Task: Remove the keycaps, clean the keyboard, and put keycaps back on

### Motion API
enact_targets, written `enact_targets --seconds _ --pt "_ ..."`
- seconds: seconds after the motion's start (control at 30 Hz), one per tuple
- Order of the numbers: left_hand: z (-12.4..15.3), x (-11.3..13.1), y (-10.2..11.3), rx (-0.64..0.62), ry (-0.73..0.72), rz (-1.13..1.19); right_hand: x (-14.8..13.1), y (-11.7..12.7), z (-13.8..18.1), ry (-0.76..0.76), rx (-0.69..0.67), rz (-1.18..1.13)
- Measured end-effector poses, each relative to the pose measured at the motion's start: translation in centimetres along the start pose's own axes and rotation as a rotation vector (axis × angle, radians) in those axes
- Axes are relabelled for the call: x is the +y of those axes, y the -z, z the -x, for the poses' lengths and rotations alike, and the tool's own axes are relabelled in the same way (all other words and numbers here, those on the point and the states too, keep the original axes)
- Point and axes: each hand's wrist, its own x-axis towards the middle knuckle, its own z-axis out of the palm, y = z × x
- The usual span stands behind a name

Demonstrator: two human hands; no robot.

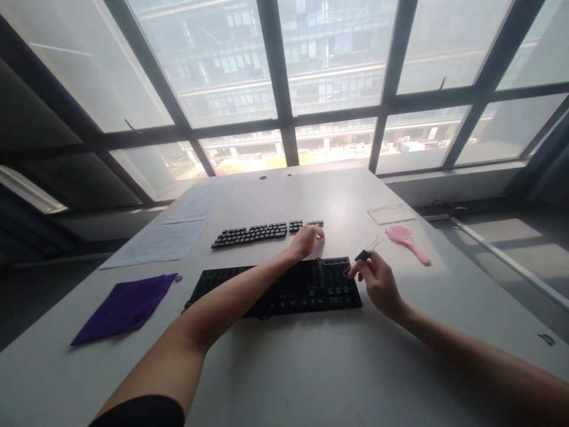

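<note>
A black keyboard (284, 290) lies on the white table in front of me, its middle partly behind my left forearm. Beyond it, removed keycaps (253, 234) stand in rows in keyboard order. My left hand (308, 240) reaches across to the right end of these rows, fingers pinched together; whatever is between them is hidden. By the keyboard's number pad, my right hand (377, 283) is closed around a keycap puller (363, 255) with a black handle and thin wire prongs, which point up and away from the keys.
A purple cloth pouch (127, 308) lies at the left, with white paper sheets (155, 243) behind it. To the right are a pink hairbrush (406, 242) and a flat pale packet (391, 213). A small dark object (546, 339) rests near the right edge. Windows stand beyond the table (284, 373).
</note>
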Motion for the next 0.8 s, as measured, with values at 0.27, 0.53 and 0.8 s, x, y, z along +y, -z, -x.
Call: enact_targets --seconds 0.27,0.53,0.8 --pt "-1.3 -0.9 0.0 0.071 0.011 -0.156 0.1 0.1 0.1 -0.008 -0.024 0.008" --pt "-1.9 -1.3 0.1 0.093 0.038 -0.196 -0.1 0.2 0.2 -0.002 -0.019 0.011" --pt "0.6 2.2 1.6 0.139 -0.065 -0.107 -1.1 0.5 -0.3 0.049 0.105 -0.007"
